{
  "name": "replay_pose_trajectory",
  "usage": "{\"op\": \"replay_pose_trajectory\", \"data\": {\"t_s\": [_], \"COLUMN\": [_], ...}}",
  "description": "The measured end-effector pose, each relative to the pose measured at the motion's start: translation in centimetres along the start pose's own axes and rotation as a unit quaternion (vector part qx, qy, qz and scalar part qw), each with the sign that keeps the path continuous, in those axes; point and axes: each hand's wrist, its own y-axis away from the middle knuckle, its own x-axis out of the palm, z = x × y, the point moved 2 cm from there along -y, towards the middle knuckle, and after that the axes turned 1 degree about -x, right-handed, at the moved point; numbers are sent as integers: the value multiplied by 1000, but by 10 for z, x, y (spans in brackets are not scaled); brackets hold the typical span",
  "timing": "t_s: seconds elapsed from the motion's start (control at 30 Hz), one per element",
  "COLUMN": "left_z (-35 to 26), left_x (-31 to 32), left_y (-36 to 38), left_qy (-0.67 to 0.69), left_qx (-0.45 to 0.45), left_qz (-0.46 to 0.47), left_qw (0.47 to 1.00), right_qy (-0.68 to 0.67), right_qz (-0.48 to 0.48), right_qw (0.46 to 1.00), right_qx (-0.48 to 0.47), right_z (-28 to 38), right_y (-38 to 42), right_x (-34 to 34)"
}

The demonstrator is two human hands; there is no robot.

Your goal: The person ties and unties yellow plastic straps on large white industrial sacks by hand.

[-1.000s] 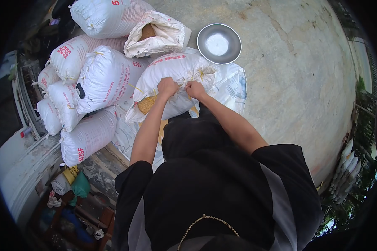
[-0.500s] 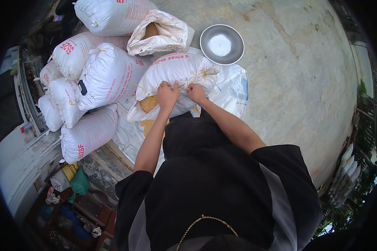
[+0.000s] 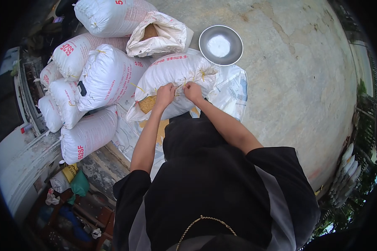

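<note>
A full white sack (image 3: 161, 74) with red print lies in front of me, gathered and tied with yellow string at its right end. At its left end a gap shows golden grain (image 3: 147, 104). My left hand (image 3: 166, 93) is closed at the sack's edge, near the middle of its seam. Close to its right, my right hand (image 3: 192, 91) is also closed on that edge, fingers pinched together. What the fingertips hold, perhaps string or cloth, is too small to make out.
Several full white sacks (image 3: 107, 77) are piled at the left. An open sack (image 3: 157, 35) stands behind, brown contents showing. A metal bowl (image 3: 220, 46) rests on the concrete floor (image 3: 289, 92). A plastic sheet (image 3: 232, 90) lies under the sack, with spilled grain on it.
My right hand has moved slightly left, closer to my left hand. Both hands remain at the sack's edge.
</note>
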Motion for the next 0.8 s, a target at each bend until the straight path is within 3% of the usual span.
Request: {"op": "replay_pose_trajectory", "data": {"t_s": [0.13, 0.2, 0.23, 0.3, 0.43, 0.5, 0.53, 0.6, 0.73, 0.8], "left_z": [-2, -2, -1, -2, -5, -2, 0, 3, -2, -5], "left_x": [0, 4, 6, 7, 9, 7, 8, 7, 8, 9], "left_y": [25, 32, 35, 40, 49, 50, 52, 58, 70, 75], "left_qy": [7, -8, -24, -26, -41, -41, -41, -39, -51, -39], "left_qx": [31, 61, 89, 94, 108, 107, 107, 112, 97, 73], "left_qz": [-12, -7, -2, -9, -5, -1, 4, -10, -45, -49], "left_qw": [999, 998, 996, 995, 993, 993, 993, 993, 993, 995], "right_qy": [-132, -231, -228, -348, -314, -42, -41, 134, 90, 5], "right_qz": [22, 85, 88, 131, 117, 35, 37, -26, -25, -53], "right_qw": [990, 957, 958, 900, 915, 991, 991, 989, 992, 990], "right_qx": [48, 151, 150, 226, 224, 124, 124, 51, 86, 129], "right_z": [-3, 3, 2, 4, 0, -5, 6, 30, 22, 19], "right_y": [-2, 2, 0, -6, -20, -27, -21, -6, 8, 13], "right_x": [0, -10, -14, -16, -5, 3, -2, -14, -2, 3]}}
